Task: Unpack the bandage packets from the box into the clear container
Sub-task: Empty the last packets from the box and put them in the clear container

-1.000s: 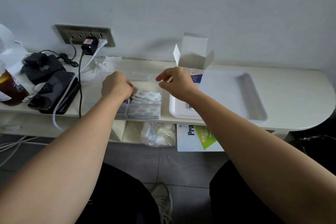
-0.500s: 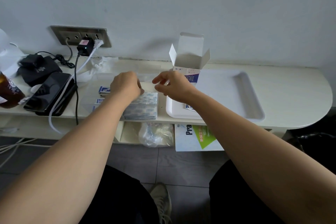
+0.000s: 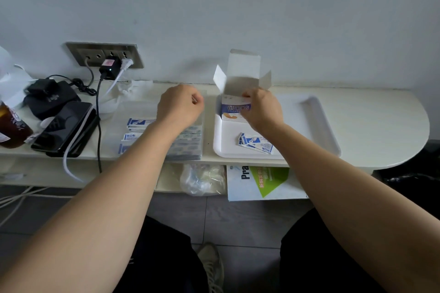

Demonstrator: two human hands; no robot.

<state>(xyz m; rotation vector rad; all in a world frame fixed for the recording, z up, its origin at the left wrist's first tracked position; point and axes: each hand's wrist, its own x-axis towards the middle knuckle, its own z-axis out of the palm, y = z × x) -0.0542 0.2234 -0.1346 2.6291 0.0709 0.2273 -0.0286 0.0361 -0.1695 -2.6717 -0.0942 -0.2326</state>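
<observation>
The white and blue bandage box (image 3: 235, 107) stands with its top flaps open at the back left of a white tray (image 3: 316, 123). My right hand (image 3: 260, 113) grips the box from the right, fingertips at its opening. A few blue and white bandage packets (image 3: 256, 144) lie on the tray in front of the box. Left of the tray sits the clear container (image 3: 123, 112), holding several packets (image 3: 137, 123). Above the container, my left hand (image 3: 179, 108) hovers with curled fingers, and nothing shows in it.
A black phone (image 3: 64, 126) on a dark case lies to the left, with black and white cables (image 3: 98, 126) running from the wall socket (image 3: 104, 54). An amber bottle (image 3: 12, 126) stands at the far left. A plastic bag (image 3: 202, 178) and booklet (image 3: 262, 181) sit on the lower shelf.
My right hand moved right from the container to the box and took hold of it. My left hand lifted off the packets in the container and curled up.
</observation>
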